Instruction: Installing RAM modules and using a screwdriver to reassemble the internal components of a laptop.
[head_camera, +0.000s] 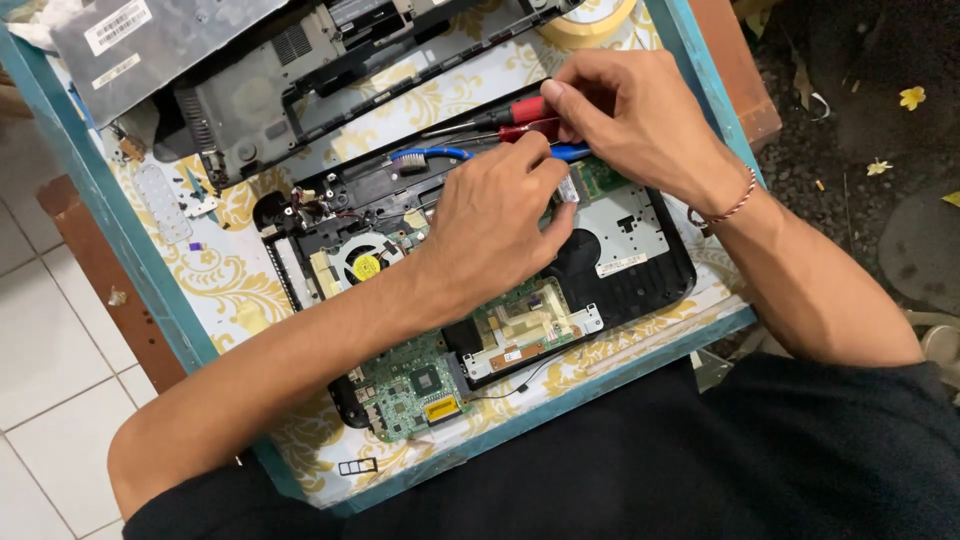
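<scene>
My left hand (495, 225) pinches a small circuit card (570, 188) at the far right of the opened laptop base (640, 270), my right hand (630, 120) closed beside it near a red screwdriver (510, 112). I judge the card light, stiff and fragile (bare contacts), best held by its edges.

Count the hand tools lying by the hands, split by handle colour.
Red-handled screwdrivers: 2
Blue-handled toothbrush: 1
Total: 3
The right hand touches the red handles; the left hand pinches a small green card on the opened black laptop base.
</scene>
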